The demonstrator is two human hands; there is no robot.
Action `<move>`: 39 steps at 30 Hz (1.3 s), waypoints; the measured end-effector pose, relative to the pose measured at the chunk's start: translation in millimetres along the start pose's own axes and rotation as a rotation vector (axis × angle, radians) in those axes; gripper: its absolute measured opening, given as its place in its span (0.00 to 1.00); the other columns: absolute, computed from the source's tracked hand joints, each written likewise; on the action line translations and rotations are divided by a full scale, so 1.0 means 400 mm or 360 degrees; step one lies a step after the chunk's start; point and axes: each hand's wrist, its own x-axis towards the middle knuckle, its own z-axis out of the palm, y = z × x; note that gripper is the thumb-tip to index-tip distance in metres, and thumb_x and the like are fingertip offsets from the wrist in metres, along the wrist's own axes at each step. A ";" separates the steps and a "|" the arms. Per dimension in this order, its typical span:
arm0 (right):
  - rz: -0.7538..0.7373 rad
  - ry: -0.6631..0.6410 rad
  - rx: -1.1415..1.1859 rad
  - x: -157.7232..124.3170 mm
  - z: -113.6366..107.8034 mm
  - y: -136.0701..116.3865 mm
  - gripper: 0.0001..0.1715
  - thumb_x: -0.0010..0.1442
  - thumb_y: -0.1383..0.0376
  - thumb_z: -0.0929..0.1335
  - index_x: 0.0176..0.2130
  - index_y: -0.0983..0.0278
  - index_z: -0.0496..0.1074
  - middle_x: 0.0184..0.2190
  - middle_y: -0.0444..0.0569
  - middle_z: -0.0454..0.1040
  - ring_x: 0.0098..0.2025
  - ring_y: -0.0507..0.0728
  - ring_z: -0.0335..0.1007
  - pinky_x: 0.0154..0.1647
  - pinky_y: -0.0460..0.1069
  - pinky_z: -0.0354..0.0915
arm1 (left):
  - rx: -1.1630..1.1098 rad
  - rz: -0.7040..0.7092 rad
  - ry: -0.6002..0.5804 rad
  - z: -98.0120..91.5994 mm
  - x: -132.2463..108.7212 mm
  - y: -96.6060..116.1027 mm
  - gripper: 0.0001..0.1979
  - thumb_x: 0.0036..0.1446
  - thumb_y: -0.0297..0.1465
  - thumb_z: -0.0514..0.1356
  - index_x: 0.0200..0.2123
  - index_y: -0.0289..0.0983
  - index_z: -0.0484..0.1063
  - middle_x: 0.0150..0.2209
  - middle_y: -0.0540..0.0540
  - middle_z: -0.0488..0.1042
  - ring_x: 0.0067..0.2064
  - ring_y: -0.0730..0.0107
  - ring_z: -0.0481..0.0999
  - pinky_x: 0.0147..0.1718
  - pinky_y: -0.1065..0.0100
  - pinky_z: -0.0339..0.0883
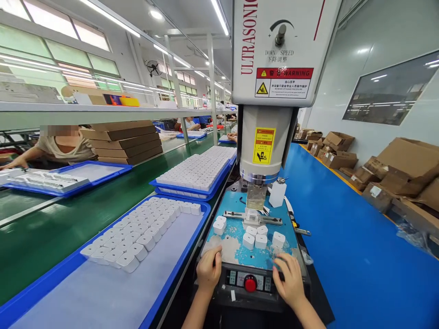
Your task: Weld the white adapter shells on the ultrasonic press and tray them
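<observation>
My left hand (pixel 210 268), its fingers curled in, rests at the front left corner of the ultrasonic machine's base (pixel 260 299); whatever lies under the fingers is hidden. At the front right corner, my right hand (pixel 290 276) has its fingers bent and apart, with nothing visible in them. Between and beyond the hands, several white rounded plastic blocks (pixel 261 241) stand on the worn blue work plate (pixel 236 197). Two more blocks (pixel 218 227) are at its left. Under the machine's metal horn (pixel 256 196), a small white piece (pixel 252 214) sits in the fixture (pixel 270 220).
A red button (pixel 250 283) is on the base's front. To the left, a blue tray (pixel 181 274) holds rows of white blocks, with fuller stacked trays (pixel 216 187) behind. A white bottle (pixel 277 192) stands right of the horn. Across the green belt (pixel 137 183) sits a co-worker (pixel 65 144).
</observation>
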 end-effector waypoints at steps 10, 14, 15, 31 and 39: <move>0.0651 -0.0264 0.0241 0.118 -0.001 0.091 0.12 0.60 0.61 0.60 0.44 0.60 0.64 0.42 0.52 0.69 0.42 0.60 0.70 0.37 0.53 0.68 | 0.0108 -0.0301 -0.0139 -0.011 0.029 0.030 0.11 0.61 0.35 0.53 0.35 0.39 0.74 0.34 0.45 0.79 0.36 0.63 0.79 0.35 0.66 0.73; 0.0628 -0.0235 0.0214 0.099 0.014 0.096 0.12 0.61 0.59 0.60 0.42 0.61 0.67 0.41 0.53 0.72 0.43 0.61 0.71 0.41 0.54 0.68 | -0.0033 -0.0422 -0.0249 0.017 0.071 0.070 0.11 0.60 0.34 0.52 0.38 0.38 0.72 0.37 0.44 0.78 0.39 0.61 0.78 0.39 0.62 0.73; 0.0628 -0.0214 0.0186 0.096 0.016 0.093 0.14 0.61 0.59 0.60 0.43 0.61 0.67 0.42 0.54 0.73 0.44 0.61 0.72 0.42 0.55 0.68 | -0.0085 -0.0430 -0.0294 0.030 0.088 0.084 0.11 0.59 0.34 0.52 0.40 0.38 0.71 0.39 0.43 0.78 0.41 0.61 0.78 0.41 0.61 0.73; 0.0756 -0.0001 0.0266 0.118 -0.007 0.062 0.18 0.64 0.52 0.59 0.35 0.60 0.70 0.37 0.51 0.77 0.38 0.59 0.74 0.34 0.49 0.67 | -0.0058 -0.0691 -0.0659 0.200 0.278 0.130 0.13 0.58 0.32 0.52 0.43 0.36 0.70 0.45 0.39 0.76 0.47 0.60 0.75 0.42 0.64 0.69; 0.0593 0.0016 0.0079 0.116 -0.007 0.048 0.15 0.65 0.59 0.58 0.37 0.60 0.70 0.39 0.51 0.77 0.39 0.58 0.74 0.31 0.46 0.64 | 0.0357 -0.0563 -0.1005 0.292 0.340 0.155 0.20 0.54 0.42 0.59 0.42 0.31 0.71 0.43 0.35 0.76 0.46 0.53 0.76 0.39 0.65 0.67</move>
